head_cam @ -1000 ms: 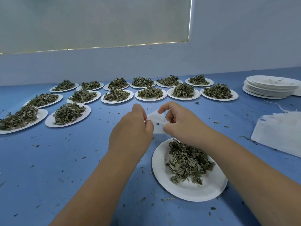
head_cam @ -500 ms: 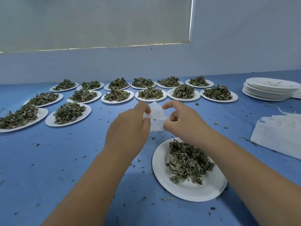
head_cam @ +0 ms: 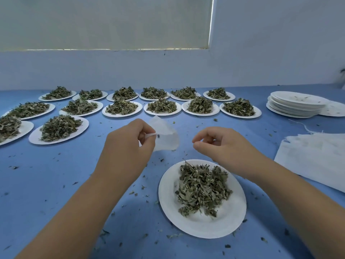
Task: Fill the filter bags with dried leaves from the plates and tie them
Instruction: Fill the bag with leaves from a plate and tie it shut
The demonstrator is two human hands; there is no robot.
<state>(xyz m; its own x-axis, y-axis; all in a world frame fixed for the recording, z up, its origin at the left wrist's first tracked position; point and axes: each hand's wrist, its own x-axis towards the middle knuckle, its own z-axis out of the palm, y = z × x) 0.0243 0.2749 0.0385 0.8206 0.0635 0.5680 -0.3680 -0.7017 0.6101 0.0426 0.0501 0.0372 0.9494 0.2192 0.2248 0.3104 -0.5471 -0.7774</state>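
Since only the left hand (head_cam: 128,146) had the filter bag (head_cam: 166,141), I flagged that hold as the weak point.

Head view, the only one I had: thumb and forefinger pinched the bag's near edge. The bag hung in the air above the blue table (head_cam: 46,184), beyond the near plate (head_cam: 168,212) and off to its left, not over it. The right hand (head_cam: 220,144) sat apart from the bag, fingers loosely curled, thumb and forefinger tips not meeting, nothing visible between them. I couldn't tell whether the bag's mouth was open. The fabric looked thin and limp.

Risks as I judged them:
- The mouth could collapse under a one-sided pinch, so leaves would hit fabric and fall outside.
- The bag wasn't above the plate, so any miss would land on the table, which was littered with crumbs.
- The dried leaves (head_cam: 201,189) looked flaky and tangled, so a big pinch could shed on the way over.
- Overfilling would leave too little neck to tie.
- The right forearm passed just beside the plate's right rim, so a careless reach could tip it.

The spare bags (head_cam: 313,157) and stacked empty plates (head_cam: 295,105) lay well off to the right, no concern.
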